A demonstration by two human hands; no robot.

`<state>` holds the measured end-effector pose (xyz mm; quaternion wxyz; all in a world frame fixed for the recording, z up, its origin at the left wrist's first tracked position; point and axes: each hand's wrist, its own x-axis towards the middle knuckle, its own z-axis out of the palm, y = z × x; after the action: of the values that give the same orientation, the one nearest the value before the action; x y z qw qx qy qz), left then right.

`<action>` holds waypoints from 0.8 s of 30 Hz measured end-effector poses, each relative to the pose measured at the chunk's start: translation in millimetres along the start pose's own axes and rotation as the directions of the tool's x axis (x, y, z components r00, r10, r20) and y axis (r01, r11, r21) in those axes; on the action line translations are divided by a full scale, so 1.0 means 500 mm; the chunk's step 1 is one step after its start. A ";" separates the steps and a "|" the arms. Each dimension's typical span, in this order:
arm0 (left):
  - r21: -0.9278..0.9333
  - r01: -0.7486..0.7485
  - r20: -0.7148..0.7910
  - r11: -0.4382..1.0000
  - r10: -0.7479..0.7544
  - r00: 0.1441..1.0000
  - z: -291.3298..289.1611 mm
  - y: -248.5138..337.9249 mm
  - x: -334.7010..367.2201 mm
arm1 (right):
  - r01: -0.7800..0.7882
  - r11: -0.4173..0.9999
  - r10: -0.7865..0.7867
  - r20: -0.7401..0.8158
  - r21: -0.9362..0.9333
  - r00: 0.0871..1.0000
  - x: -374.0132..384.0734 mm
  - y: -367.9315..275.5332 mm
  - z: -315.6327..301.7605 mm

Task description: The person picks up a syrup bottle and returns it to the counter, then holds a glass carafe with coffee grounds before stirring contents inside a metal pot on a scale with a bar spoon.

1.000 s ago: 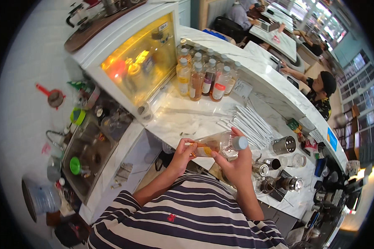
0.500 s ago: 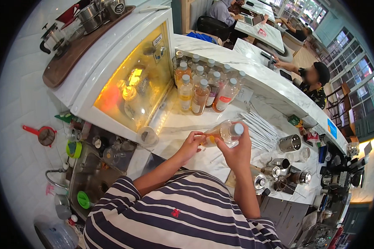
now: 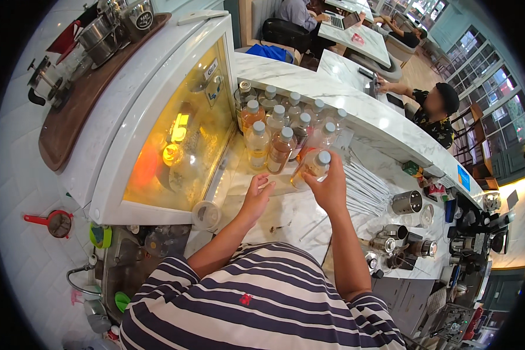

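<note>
bottle (image 3: 310, 169) with a grey cap and pale amber liquid sits tilted in the right hand (image 3: 331, 188), fingers wrapped around its lower half, held just above the white marble counter (image 3: 286, 219). it's right at the front edge of the bottle cluster, so basically next to the others but not standing yet. left hand (image 3: 255, 197) is a bit to the left of it, palm down over the counter with fingers loosely spread, holding nothing, close to the bottle but i can't tell if a fingertip touches it.

nearest the camera is the striped shirt (image 3: 256, 309), both forearms coming up from it. off to the right on the counter there's a fan of white straws (image 3: 364, 186) and some metal jiggers and cups (image 3: 399, 239). left of the hands is a glass-fronted warmer cabinet (image 3: 169, 146) glowing orange.

just beyond the hands, the group of capped bottles (image 3: 280, 125) stands upright in rows, some amber, some darker brown. farther back, past the raised marble ledge (image 3: 344, 99), a person in a dark patterned top (image 3: 431, 114) sits at a table, and another person (image 3: 297, 11) sits with a laptop at the far end.
</note>
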<state>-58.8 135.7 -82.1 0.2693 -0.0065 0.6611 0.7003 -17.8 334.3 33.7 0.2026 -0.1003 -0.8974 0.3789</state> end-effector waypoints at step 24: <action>-0.010 0.054 -0.003 0.998 -0.054 0.999 -0.008 -0.028 0.040 | -0.063 0.998 0.063 -0.031 -0.017 0.998 0.063 0.078 0.091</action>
<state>-71.9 139.0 -102.8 0.2871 -0.0269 0.6575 0.6961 -65.1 342.7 -14.0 0.2035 -0.1361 -0.8939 0.3755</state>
